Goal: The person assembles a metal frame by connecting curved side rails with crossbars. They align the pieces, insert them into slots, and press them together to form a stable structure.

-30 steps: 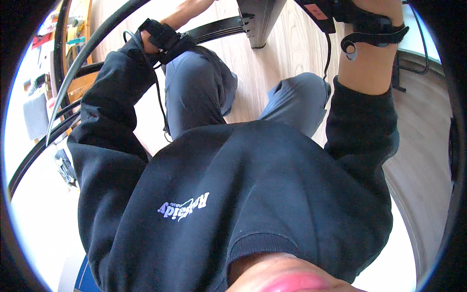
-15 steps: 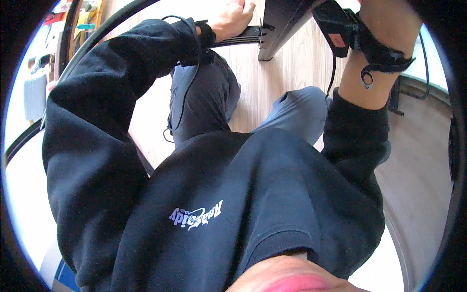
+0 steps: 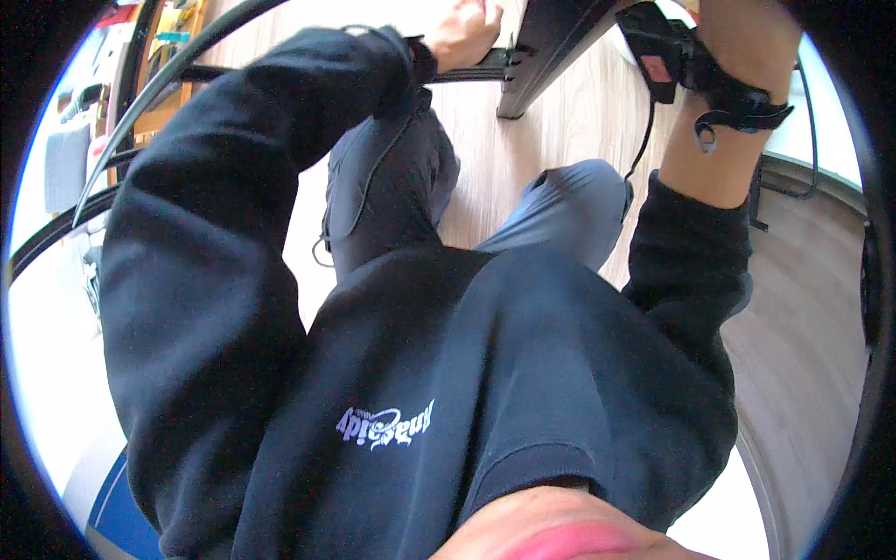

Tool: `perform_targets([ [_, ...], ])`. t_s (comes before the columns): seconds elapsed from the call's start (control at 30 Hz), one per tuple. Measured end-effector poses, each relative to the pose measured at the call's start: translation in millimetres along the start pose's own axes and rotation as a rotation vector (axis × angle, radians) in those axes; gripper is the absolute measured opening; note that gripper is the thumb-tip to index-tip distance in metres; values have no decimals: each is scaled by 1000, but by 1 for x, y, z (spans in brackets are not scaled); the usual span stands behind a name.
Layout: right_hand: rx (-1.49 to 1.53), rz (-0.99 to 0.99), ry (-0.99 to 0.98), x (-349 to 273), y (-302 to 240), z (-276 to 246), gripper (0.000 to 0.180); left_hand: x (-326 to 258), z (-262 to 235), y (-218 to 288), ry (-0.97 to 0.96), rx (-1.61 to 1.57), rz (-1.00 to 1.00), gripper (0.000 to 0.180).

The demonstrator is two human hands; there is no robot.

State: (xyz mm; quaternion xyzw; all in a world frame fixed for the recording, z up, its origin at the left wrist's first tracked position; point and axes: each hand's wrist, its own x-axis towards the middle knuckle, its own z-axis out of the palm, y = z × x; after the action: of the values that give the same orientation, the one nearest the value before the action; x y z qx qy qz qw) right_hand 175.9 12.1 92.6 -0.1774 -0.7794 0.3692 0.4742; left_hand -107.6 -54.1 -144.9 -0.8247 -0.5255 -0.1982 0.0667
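My left hand (image 3: 467, 37) is at the upper edge, beside a dark slanted metal post (image 3: 553, 47) and just above a black horizontal bar (image 3: 471, 73) that meets it. Its fingers look curled; what they hold, if anything, is cut off by the frame. Only the base of my right hand (image 3: 751, 33) shows at the upper right, with the fingers out of the picture. A black boxy device (image 3: 658, 56) with a pink label is strapped to that wrist, and a cable hangs from it.
Light wood flooring (image 3: 476, 163) lies between my knees. A thick dark cable (image 3: 177, 65) arcs across the upper left. Shelves with coloured items (image 3: 173, 37) and a grey chair (image 3: 67, 168) stand at far left. A grey-brown surface (image 3: 793, 299) runs along my right.
My left forearm and hand have shifted slightly right, the hand staying near the post. My right arm has barely moved. The view has tilted a little.
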Motion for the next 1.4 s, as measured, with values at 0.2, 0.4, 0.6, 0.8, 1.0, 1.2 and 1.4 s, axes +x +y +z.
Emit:
perform_targets([
  [0.2, 15, 2, -10, -3, 0, 11, 112, 14, -19, 1, 48, -269, -294, 22],
  [0.4, 31, -14, -34, -6, -3, 26, 111, 16, -24, -10, 48, -341, -349, 29],
  [0.6, 63, -31, -23, -6, 0, 39, 110, 15, 12, -20, 39, -204, -272, 34],
  [0.8, 61, -53, -50, -4, -5, 46, 109, 15, 32, -26, -321, 349, -62, 41],
  [1.0, 71, -62, -82, -9, -8, 67, 109, 13, 3, -21, 26, -289, -314, 31],
  [1.2, 113, -102, -88, -20, -4, 92, 108, 15, -14, -10, 71, -509, -351, 31],
  [1.4, 130, -146, -119, -24, -3, 108, 108, 20, -20, 3, 75, -604, -361, 34],
])
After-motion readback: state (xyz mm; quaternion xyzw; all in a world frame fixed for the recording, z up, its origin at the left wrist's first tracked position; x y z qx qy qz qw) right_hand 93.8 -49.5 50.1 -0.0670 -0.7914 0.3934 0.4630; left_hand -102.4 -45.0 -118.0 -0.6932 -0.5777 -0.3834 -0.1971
